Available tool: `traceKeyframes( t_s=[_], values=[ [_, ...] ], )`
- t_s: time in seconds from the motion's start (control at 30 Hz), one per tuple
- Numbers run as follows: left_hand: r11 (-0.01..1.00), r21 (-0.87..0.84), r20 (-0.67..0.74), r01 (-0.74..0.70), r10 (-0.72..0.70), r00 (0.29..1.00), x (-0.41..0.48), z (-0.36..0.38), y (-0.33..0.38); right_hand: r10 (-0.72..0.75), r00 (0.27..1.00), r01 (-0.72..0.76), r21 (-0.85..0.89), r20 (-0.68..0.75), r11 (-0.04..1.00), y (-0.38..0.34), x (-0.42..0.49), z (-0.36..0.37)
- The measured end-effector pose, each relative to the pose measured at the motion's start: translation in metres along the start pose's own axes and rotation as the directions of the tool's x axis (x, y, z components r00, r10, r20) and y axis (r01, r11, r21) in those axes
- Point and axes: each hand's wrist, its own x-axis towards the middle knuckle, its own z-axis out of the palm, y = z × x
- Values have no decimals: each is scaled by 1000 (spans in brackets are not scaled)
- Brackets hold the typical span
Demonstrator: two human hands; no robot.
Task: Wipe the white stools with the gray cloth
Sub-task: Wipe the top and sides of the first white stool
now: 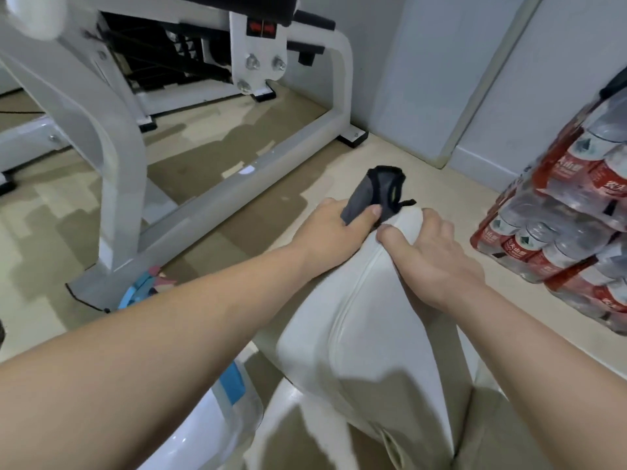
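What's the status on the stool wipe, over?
Left hand grips cloth at stool's far end. Right hand steadies stool. Water bottle packs close right, not blocking.

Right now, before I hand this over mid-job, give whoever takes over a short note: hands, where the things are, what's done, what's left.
Left hand: closed on the bunched gray cloth, held at the far end of the white stool.
Right hand: gripping the same far end of the stool, steadying it; no cloth in it.
Stool: tipped on its side on the floor, between the white exercise frame and the packs of bottled water.
Done: cannot tell which surfaces are wiped.
Left: wipe along the stool, then any other stools.
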Motion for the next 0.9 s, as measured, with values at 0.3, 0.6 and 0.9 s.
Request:
traceKeyframes(
  t_s=[0.3,0.6,0.9],
  values=[
    [916,49,-86,397,-392,916,-9,-20,-40,-61,998,62,-40,13,997,-9,-9,6],
    [1000,-5,-8,-11,11,1000,17,-1,9,-41,999,42,-64,19,997,-6,-9,4],
    [805,290,-114,517,-507,854,-37,-44,-73,-52,999,53,-79,16,995,-15,-7,8]
  ],
)
